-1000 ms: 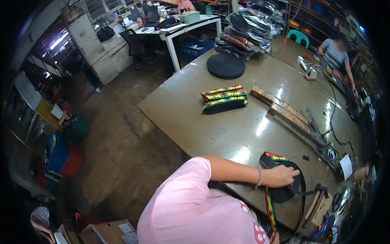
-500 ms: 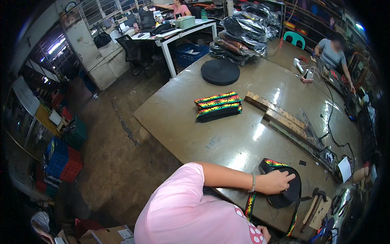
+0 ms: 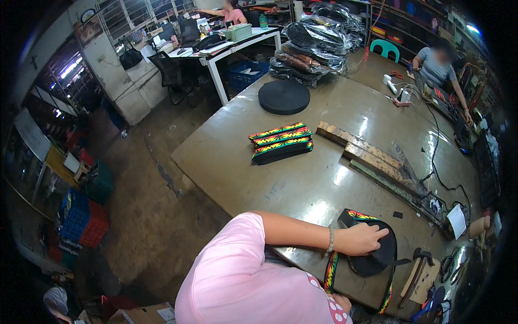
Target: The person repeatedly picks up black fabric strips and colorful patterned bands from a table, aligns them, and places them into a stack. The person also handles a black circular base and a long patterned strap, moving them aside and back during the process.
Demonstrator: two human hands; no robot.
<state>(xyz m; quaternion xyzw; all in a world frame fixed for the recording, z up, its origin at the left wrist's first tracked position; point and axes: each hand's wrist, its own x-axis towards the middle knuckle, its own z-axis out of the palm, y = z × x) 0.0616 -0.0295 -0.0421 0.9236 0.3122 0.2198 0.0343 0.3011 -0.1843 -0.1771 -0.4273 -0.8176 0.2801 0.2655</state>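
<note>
My left hand [image 3: 360, 239] rests on top of a black webbing roll [image 3: 373, 265] near the table's front edge, fingers extended over it. A strap with a red, yellow and green leaf pattern [image 3: 331, 274] curves around the roll, and its ends hang past the table edge. A short black strip [image 3: 400, 262] sticks out on the roll's right side. My right hand [image 3: 342, 303] shows only in part, low beside the hanging strap; my pink shirt hides its fingers. Farther back lies a stacked bundle of the same patterned strap [image 3: 280, 141].
A hammer [image 3: 414, 283] lies right of the roll. Long worn bars [image 3: 372, 156] cross the table. Behind are a flat black coil [image 3: 284, 98] and plastic-wrapped stacks [image 3: 313, 51]. A co-worker [image 3: 437, 66] sits at the far right; another person [image 3: 233, 14] is at the back desk.
The view has shifted a little, so the table's things appear slightly farther left. My left hand stays on the roll, its fingers slightly closer together.
</note>
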